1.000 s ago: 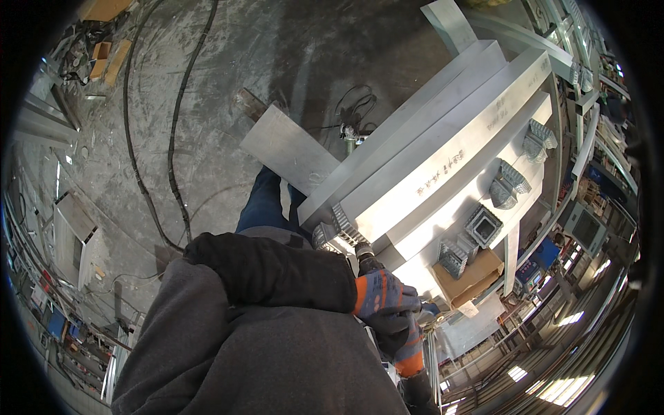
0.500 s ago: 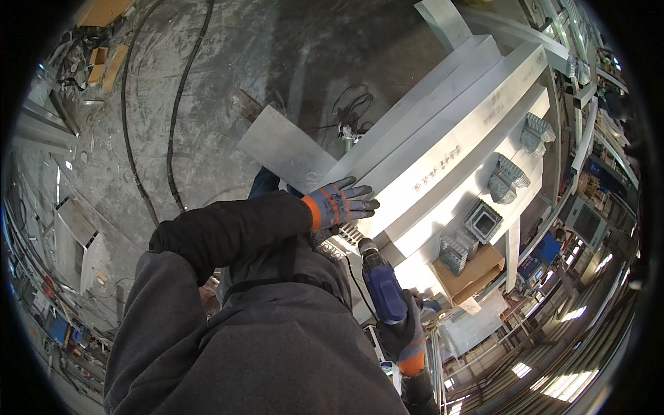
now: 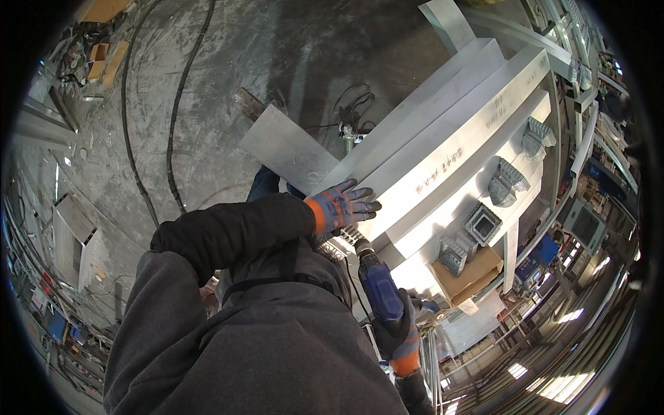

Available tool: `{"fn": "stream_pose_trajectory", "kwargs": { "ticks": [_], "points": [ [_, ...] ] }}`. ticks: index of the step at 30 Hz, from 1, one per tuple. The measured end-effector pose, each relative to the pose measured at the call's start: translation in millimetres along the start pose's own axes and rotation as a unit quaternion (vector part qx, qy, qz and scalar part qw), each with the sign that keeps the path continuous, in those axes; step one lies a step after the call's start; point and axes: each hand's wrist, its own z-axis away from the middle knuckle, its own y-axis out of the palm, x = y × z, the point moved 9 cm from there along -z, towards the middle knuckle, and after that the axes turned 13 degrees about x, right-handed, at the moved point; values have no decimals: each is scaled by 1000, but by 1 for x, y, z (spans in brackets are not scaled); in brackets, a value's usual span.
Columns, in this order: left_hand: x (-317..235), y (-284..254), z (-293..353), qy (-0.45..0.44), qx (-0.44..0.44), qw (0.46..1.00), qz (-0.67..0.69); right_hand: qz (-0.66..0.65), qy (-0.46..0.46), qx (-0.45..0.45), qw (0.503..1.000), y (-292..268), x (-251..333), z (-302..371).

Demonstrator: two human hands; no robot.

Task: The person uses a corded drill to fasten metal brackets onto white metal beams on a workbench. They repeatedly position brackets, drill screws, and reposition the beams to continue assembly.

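The right hand [image 3: 400, 333] grips a blue power drill [image 3: 381, 290] aimed at the marked metal beam's [image 3: 422, 181] near-end ribbed insert [image 3: 351, 234]; the left hand [image 3: 340, 206] spreads unclenched over that end. Drilling seems unfinished; right of the beam, ribbed blocks [image 3: 510, 184] apparently sit loose.

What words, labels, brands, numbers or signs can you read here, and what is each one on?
None reads clearly enough to quote.
Pale metal beam: dark handwritten marks, too blurred to read.
Glove on the left hand: dark print on its back, too small to read.
Blue drill in the right hand: no legible lettering.
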Motion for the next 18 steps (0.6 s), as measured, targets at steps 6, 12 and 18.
{"fn": "stream_pose_trajectory", "kwargs": {
  "ticks": [6,12,18],
  "points": [
    [-99,-96,15,141,-189,935,264,-198,7,-65,978,2,-24,4],
    [-165,-108,-1,277,-127,871,385,86,15,5,996,0,-26,3],
    [-154,-110,10,251,-276,839,396,164,-27,28,986,-8,-21,-1]
  ]
}}
